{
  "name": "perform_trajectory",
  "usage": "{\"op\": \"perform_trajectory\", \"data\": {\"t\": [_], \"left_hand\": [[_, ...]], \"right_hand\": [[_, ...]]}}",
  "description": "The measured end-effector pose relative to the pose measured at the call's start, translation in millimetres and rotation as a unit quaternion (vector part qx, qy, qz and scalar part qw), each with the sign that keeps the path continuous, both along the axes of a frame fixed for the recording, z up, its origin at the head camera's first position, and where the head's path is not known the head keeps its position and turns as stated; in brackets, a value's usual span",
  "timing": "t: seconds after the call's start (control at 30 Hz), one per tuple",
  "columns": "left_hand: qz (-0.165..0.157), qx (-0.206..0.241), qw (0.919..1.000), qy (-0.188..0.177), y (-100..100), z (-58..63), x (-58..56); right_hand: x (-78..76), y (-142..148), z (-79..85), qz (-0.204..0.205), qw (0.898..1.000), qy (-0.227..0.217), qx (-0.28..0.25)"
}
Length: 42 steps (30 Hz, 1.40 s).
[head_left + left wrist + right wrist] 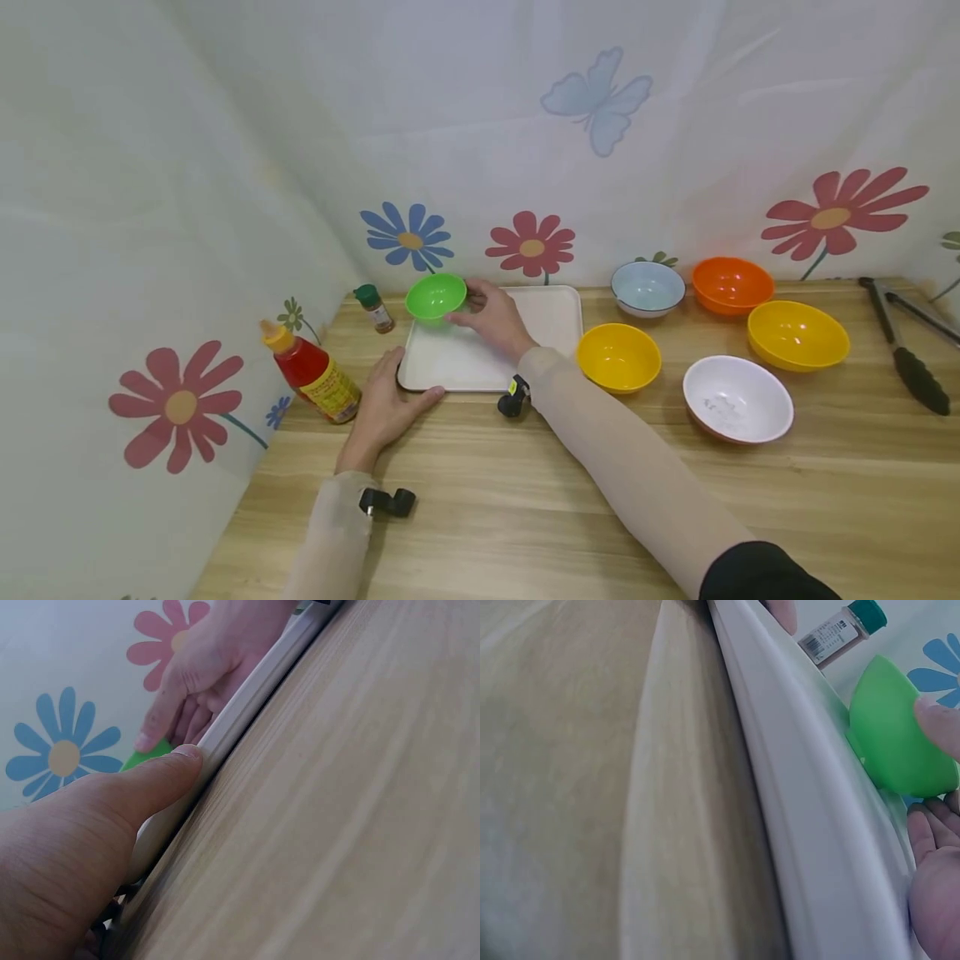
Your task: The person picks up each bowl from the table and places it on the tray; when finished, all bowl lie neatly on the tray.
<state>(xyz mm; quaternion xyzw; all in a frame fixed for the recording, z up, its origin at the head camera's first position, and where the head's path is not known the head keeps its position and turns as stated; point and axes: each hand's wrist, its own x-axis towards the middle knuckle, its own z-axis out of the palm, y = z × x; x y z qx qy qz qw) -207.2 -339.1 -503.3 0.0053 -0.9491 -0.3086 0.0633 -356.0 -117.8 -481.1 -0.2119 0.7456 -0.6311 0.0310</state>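
Observation:
A small green bowl [437, 297] is at the back left corner of a white rectangular tray [542, 325]. My right hand [491, 317] holds this bowl by its right side, the thumb on the near side and the other fingers behind and below, as the right wrist view shows. At the tray's front left corner rests my left hand [386, 412], thumb stretched along the front rim and fingers along the left side. The left wrist view shows that thumb [161, 780] on the rim; the other fingers are mostly hidden there.
Left of the tray stand a red sauce bottle [318, 379] and a green-capped spice jar [374, 308]. Rightward are yellow bowls [618, 358], a light blue bowl [648, 289], an orange bowl [732, 286], a white bowl [738, 400] and black tongs [903, 346]. A printed curtain [465, 125] hangs behind.

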Motion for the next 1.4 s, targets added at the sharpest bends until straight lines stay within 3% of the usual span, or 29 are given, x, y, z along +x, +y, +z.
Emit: {"op": "perform_trajectory", "data": {"t": [0.23,0.43,0.67,0.9,1.07,1.4], "left_hand": [[0.001,0.001,1.0000,0.003,1,1.0,-0.1],[0.006,-0.002,1.0000,-0.004,2,2.5,0.5],[0.010,-0.004,0.9999,-0.011,1,2.8,-1.3],[0.008,-0.003,0.9999,-0.010,1,0.2,-0.7],[0.009,-0.005,0.9999,-0.007,3,-0.2,-0.3],[0.000,-0.002,1.0000,0.005,2,-1.6,1.2]], "right_hand": [[-1.5,-3,1.4,0.006,1.000,0.008,0.016],[-2.0,-2,2.8,-0.029,0.999,0.000,0.040],[-0.5,4,5.9,-0.038,0.999,-0.021,0.004],[3.5,6,12.2,-0.039,0.999,-0.006,-0.017],[7.3,10,27.6,-0.032,0.999,0.014,-0.035],[23.7,25,78.9,-0.010,0.994,0.082,-0.072]]}}
